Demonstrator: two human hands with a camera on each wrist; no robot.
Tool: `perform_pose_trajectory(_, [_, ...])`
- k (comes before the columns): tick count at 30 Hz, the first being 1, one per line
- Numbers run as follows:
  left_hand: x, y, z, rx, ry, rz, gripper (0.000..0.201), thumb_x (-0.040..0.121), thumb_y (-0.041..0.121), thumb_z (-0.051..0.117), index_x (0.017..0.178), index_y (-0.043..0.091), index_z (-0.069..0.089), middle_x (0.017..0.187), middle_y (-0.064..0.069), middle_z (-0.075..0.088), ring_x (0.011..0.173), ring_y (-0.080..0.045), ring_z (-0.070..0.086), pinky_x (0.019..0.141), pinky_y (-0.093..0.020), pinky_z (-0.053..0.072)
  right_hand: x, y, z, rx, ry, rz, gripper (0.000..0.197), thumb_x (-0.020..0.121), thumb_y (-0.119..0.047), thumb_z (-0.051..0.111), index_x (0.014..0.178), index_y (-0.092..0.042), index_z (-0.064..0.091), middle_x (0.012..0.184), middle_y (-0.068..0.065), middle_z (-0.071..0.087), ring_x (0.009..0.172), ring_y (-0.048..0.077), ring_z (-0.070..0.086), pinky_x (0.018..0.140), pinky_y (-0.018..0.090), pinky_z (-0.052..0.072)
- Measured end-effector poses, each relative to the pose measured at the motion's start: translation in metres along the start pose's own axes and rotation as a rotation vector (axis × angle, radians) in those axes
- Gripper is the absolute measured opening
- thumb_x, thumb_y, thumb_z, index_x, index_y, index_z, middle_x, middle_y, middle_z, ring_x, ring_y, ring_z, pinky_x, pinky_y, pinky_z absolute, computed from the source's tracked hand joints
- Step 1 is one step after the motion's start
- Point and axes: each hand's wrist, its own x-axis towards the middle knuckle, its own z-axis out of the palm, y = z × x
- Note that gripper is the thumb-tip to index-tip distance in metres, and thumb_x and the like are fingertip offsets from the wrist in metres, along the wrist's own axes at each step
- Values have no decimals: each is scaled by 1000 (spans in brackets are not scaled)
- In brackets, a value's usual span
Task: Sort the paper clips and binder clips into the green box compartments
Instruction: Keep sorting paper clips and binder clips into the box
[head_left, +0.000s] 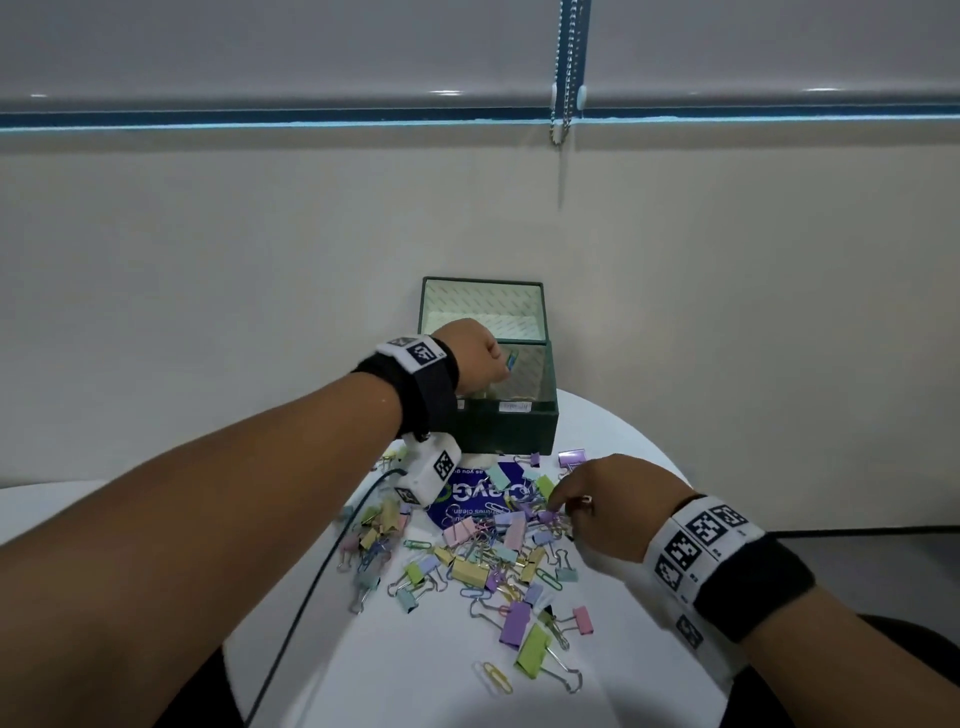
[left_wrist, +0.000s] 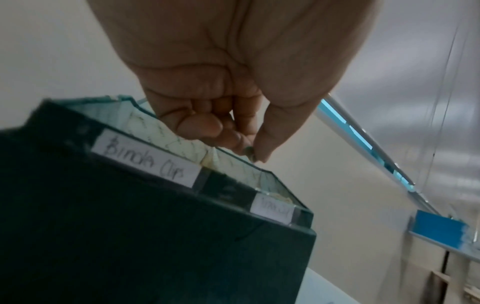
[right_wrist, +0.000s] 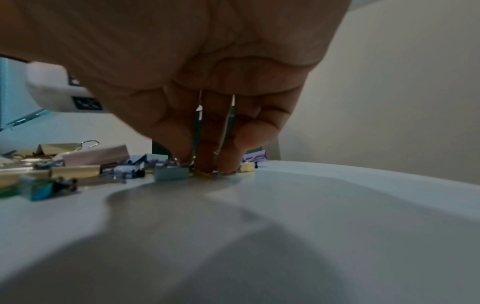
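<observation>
The green box (head_left: 506, 431) stands open at the table's far edge, with a "Binder Clips" label (left_wrist: 145, 162) and a second label (left_wrist: 272, 209) on its front rim. My left hand (head_left: 506, 366) hovers over the box and pinches a blue-green paper clip (head_left: 512, 359) between thumb and fingertips (left_wrist: 262, 152). I cannot tell which compartment lies under it. My right hand (head_left: 561, 506) reaches down into the pile of pastel clips (head_left: 493, 551). It grips a binder clip whose wire handles (right_wrist: 198, 123) stand up between the fingers.
Binder clips and paper clips lie scattered over the white round table (head_left: 415, 675), partly on a blue printed sheet (head_left: 467, 499). A black cable (head_left: 311, 571) runs from my left wrist camera across the table. A wall stands right behind the box.
</observation>
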Motion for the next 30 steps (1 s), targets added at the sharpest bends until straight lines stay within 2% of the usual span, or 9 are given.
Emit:
perform_pose_trajectory(3, [8,0,9,84,-5,-13,21,92,26,65,78,11,67,82,-5,63,79,-20,58,77,-30,50,1,1,2,-12,-14,-41,47,89,-16,56,116,-52,67,109,-23,68,103,7,61,92,24,52])
perform_pose_trajectory(7, [7,-7,12,81,19,6,20,92,27,67,104,16,77,106,2,72,98,-16,65,86,-28,50,9,8,7,-11,-19,-82,47,88,-12,57,118,-48,67,112,-19,69,104,10,63,92,27,55])
perform_pose_trajectory(11, [-18,-15,-1,47,82,104,14,93,27,64,102,25,75,97,12,66,91,-8,59,80,-24,42,14,12,13,-12,-44,-87,54,83,-4,59,117,-46,65,110,-16,67,99,12,64,87,29,58])
perform_pose_trajectory(13, [-43,-25,-7,73,67,173,10,91,29,66,97,27,74,93,13,67,87,-6,60,78,-24,46,15,15,15,-12,-39,-84,56,81,-4,60,114,-49,63,108,-19,66,97,10,64,86,28,58])
perform_pose_trajectory(19, [-103,-88,-16,320,-223,130,10,90,27,68,98,31,71,84,19,62,75,1,56,64,-10,38,16,15,17,-29,13,-116,31,92,-19,58,105,-46,65,99,-20,66,94,7,65,86,27,57])
perform_pose_trajectory(22, [-115,-110,-14,325,-277,36,14,86,32,72,100,32,71,84,17,63,79,-4,58,66,-14,40,15,13,17,-57,6,-123,24,93,-22,52,90,-44,60,95,-18,66,89,7,63,84,26,56])
perform_pose_trajectory(25, [-122,-114,-9,252,-306,-12,31,79,49,76,105,34,68,89,16,66,82,-5,60,73,-20,47,14,11,15,-62,7,-128,24,91,-21,50,74,-38,52,85,-14,65,81,8,61,77,26,54])
perform_pose_trajectory(28, [-128,-110,-2,227,-353,-26,54,65,64,80,110,39,63,94,17,65,86,-3,61,80,-26,51,12,9,11,-6,31,-135,19,90,-19,51,80,-34,58,83,-13,64,78,8,60,76,27,53])
perform_pose_trajectory(30, [-129,-108,4,286,-367,-12,58,62,63,82,112,40,62,95,16,63,86,-5,60,80,-29,53,12,9,10,12,79,-156,16,89,-19,52,82,-32,58,84,-14,61,77,10,59,76,28,53])
